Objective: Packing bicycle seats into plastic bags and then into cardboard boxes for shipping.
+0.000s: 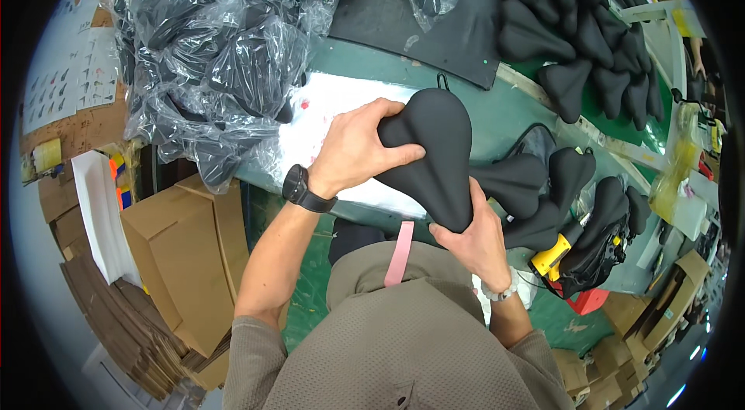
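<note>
A black padded bicycle seat cover (pixel 438 138) is held between my two hands over the table, its wide end away from me and its narrow nose toward me. A small dark cord loop (pixel 443 83) sticks out past the wide end. My left hand (pixel 355 148) grips the left edge, thumb lying on top. Around the narrow end my right hand (pixel 479 235) is closed, thumb near the tip. The fingers underneath are hidden. Below the cover lies a white plastic sheet (pixel 330 100). More black seat covers (pixel 516 181) lie just right of my right hand.
Clear plastic bags with black covers (pixel 209 53) heap up at the far left. A black board (pixel 419 22) lies at the back. Loose covers (pixel 574 38) are piled far right. A yellow-handled tool (pixel 551 255) is near the right edge; a cardboard box (pixel 182 247) stands left.
</note>
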`<state>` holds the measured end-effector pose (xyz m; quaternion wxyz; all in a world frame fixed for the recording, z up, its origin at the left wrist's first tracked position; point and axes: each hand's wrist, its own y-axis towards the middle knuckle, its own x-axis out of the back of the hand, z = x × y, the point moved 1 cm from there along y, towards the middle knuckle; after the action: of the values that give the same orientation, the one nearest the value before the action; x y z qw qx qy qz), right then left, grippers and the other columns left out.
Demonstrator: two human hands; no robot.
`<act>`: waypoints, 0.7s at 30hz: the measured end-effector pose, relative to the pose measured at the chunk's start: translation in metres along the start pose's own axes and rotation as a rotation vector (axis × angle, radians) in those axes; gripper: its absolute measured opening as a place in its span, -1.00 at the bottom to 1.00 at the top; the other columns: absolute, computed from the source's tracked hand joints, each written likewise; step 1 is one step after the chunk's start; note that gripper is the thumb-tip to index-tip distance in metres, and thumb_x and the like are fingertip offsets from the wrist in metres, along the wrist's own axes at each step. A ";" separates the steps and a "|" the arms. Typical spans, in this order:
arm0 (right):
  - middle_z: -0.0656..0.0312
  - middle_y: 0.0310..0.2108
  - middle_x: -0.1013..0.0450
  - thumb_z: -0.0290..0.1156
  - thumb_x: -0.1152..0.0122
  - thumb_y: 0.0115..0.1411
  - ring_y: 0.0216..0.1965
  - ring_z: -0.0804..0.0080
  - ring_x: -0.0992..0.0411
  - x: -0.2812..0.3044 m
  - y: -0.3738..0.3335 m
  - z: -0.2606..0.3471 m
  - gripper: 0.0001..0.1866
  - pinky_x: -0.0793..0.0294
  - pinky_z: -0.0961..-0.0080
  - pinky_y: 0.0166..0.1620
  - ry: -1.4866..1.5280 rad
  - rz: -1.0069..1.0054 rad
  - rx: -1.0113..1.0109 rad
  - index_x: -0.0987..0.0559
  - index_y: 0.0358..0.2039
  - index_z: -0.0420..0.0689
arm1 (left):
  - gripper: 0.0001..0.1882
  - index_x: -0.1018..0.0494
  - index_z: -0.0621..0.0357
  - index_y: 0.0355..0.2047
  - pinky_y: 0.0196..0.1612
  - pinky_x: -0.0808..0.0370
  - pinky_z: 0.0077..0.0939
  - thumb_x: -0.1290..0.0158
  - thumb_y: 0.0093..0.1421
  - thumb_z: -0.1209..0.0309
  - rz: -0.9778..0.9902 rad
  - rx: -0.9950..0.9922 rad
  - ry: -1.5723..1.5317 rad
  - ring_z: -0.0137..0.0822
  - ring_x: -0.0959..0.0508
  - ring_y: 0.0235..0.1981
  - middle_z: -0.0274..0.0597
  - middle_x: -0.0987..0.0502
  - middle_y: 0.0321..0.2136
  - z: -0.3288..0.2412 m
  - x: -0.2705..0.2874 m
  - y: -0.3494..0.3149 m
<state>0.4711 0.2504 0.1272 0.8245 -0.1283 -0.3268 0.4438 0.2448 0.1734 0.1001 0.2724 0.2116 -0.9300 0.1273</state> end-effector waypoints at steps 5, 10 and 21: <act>-0.10 -0.09 -0.51 -0.40 -0.43 -0.16 -0.11 0.10 -0.54 -0.002 0.000 0.000 -0.10 -0.49 0.34 0.00 0.000 -0.003 0.013 -0.26 0.23 -0.32 | -0.44 -0.51 0.31 -0.08 -0.07 -0.52 -0.37 -0.34 -0.04 0.23 0.020 0.101 0.018 -0.18 -0.64 -0.20 -0.01 -0.63 -0.22 -0.001 -0.001 0.001; -0.12 -0.08 -0.50 -0.40 -0.44 -0.17 -0.10 0.10 -0.54 -0.002 -0.002 -0.003 -0.09 -0.48 0.35 0.01 0.001 -0.001 -0.011 -0.26 0.23 -0.34 | -0.57 -0.55 0.26 -0.18 -0.22 -0.55 -0.28 -0.23 -0.02 0.24 -0.009 0.037 0.015 -0.04 -0.64 -0.34 0.02 -0.62 -0.34 -0.010 -0.001 -0.001; -0.11 -0.09 -0.51 -0.40 -0.43 -0.17 -0.10 0.09 -0.55 -0.006 -0.006 -0.012 -0.10 -0.49 0.35 -0.01 -0.015 -0.003 -0.001 -0.26 0.23 -0.31 | -0.51 -0.53 0.33 -0.12 -0.11 -0.55 -0.40 -0.31 -0.01 0.27 0.069 0.091 0.018 -0.17 -0.66 -0.25 0.03 -0.65 -0.29 -0.006 -0.004 -0.005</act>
<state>0.4808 0.2432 0.1189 0.8225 -0.1249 -0.3336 0.4434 0.2528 0.1727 0.1039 0.2665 0.1902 -0.9274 0.1806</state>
